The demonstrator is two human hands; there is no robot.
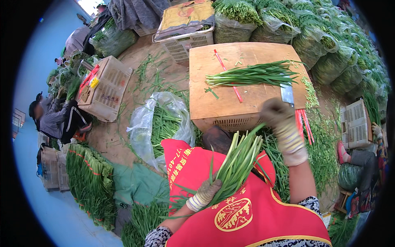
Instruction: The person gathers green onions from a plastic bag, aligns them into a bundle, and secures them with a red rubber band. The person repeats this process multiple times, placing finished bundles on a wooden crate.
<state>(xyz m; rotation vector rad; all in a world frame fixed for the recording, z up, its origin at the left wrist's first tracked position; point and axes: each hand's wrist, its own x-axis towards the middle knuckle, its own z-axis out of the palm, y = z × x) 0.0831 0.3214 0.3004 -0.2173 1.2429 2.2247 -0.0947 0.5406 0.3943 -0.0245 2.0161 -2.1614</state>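
My left hand, in a striped work glove, grips a bunch of green chives over my red apron. The pale stem ends point up towards the table. My right hand, also gloved, is blurred in motion above the front edge of a wooden board. A leaf tip reaches near its fingers, but whether they hold anything cannot be made out. On the board lies another pile of chives across a red strip. A cleaver rests at the pile's right end, partly covered by leaves.
Cut stem ends litter the board's right side. Red strips hang over its edge. A plastic bag of chives stands to the left. Packed bags line the back. Co-workers sit left and right beside crates.
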